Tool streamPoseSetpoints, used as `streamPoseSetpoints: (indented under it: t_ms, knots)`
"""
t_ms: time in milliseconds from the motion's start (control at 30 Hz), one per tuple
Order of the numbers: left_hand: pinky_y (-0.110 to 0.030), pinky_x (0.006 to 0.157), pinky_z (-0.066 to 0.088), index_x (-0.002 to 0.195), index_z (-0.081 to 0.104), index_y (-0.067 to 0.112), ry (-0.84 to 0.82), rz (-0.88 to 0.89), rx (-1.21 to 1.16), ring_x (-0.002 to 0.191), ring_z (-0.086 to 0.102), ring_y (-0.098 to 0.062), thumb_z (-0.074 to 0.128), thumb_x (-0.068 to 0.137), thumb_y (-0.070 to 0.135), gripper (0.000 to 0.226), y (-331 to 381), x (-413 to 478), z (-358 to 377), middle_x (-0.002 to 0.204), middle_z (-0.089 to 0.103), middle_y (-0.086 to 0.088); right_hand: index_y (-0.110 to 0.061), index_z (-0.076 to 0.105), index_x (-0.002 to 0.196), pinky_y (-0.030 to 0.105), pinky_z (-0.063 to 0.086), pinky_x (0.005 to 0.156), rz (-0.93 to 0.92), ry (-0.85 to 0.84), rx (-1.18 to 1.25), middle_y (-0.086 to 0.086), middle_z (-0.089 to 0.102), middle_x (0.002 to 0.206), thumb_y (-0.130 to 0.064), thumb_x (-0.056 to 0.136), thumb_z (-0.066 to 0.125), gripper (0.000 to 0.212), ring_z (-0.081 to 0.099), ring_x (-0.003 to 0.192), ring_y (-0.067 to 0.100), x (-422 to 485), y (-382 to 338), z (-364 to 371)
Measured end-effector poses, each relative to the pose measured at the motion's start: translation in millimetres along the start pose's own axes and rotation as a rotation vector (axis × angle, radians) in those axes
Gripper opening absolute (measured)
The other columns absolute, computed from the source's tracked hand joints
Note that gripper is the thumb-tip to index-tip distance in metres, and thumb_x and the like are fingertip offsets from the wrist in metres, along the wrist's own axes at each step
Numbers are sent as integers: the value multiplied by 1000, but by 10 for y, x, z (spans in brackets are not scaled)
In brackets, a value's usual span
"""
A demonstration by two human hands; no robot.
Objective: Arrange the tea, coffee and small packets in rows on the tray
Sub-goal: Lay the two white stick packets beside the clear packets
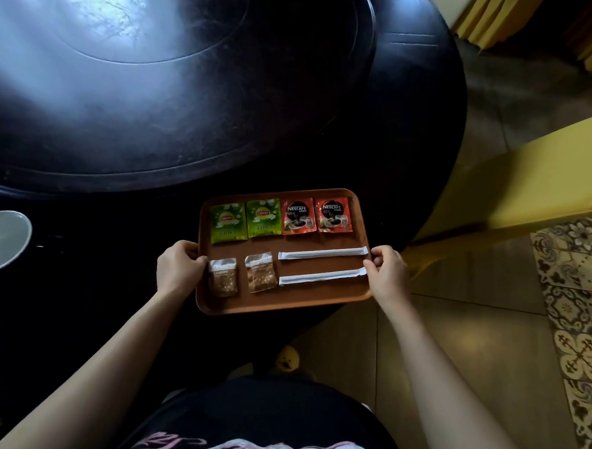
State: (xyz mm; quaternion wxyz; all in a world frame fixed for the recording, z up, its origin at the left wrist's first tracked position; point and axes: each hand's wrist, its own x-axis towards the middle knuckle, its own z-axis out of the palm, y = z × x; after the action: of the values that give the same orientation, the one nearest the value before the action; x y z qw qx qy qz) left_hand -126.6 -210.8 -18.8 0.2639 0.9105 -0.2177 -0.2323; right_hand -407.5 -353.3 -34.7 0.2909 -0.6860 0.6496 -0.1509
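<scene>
A brown tray [283, 304] lies at the near edge of a dark round table. Its far row holds two green Lipton tea packets [228, 222] [264, 218] and two red Nescafe coffee packets [298, 216] [333, 215]. In the near row are two small brownish packets [223, 277] [260, 272] and two long white wrapped sticks [323, 253] [322, 276]. My left hand [179, 266] grips the tray's left rim. My right hand [388, 272] grips the right rim, its thumb resting by the sticks' ends.
A white bowl [0, 241] sits on the table at the left. The dark table [156, 114] has a raised round centre. A yellow-covered chair [529, 188] stands to the right over a tiled floor [487, 337].
</scene>
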Motion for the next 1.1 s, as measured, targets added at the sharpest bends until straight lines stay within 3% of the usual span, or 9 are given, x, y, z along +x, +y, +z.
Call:
streamPoseSetpoints:
  t_ms: [333,500,633,767,933,1100]
  knots:
    - [-26,78,40,108,65,4,41,-20,-81,101,62,-25,63,80,8,28,40,-129,-75,106,69,-15,1,60,95,26,45,70,-39,48,182,20,63,101,1,84,58,11,59,88,22,-25,81,-23]
    - [-27,78,42,105,66,7,77,-7,-139,89,61,-17,64,79,9,26,44,-144,-265,102,70,-11,2,62,92,28,44,71,-124,67,233,13,62,92,2,82,60,10,55,84,20,4,-84,-155]
    - [-29,78,47,103,67,7,110,-19,-221,85,61,-17,66,78,9,25,33,-64,-504,93,67,-5,1,63,93,28,43,73,-190,56,250,6,59,88,0,82,62,11,56,84,19,85,-386,-188]
    - [-41,85,55,96,69,11,108,-113,-386,85,67,-22,70,73,9,23,-56,177,-753,90,71,-7,-1,65,95,28,45,76,-232,34,249,6,62,90,-5,82,62,13,56,85,17,208,-763,-106]
    - [-40,85,54,99,68,6,102,-167,-566,83,65,-26,69,74,4,25,-73,449,-1100,89,69,-13,0,66,92,25,42,76,-245,-4,284,13,68,91,-4,80,63,13,58,82,19,455,-1285,108]
    - [-41,82,55,103,67,1,106,-178,-662,79,64,-28,65,75,-1,28,-46,847,-1461,86,68,-17,-3,66,90,33,50,80,-260,-41,306,9,66,88,-6,80,61,11,60,82,20,690,-1860,326]
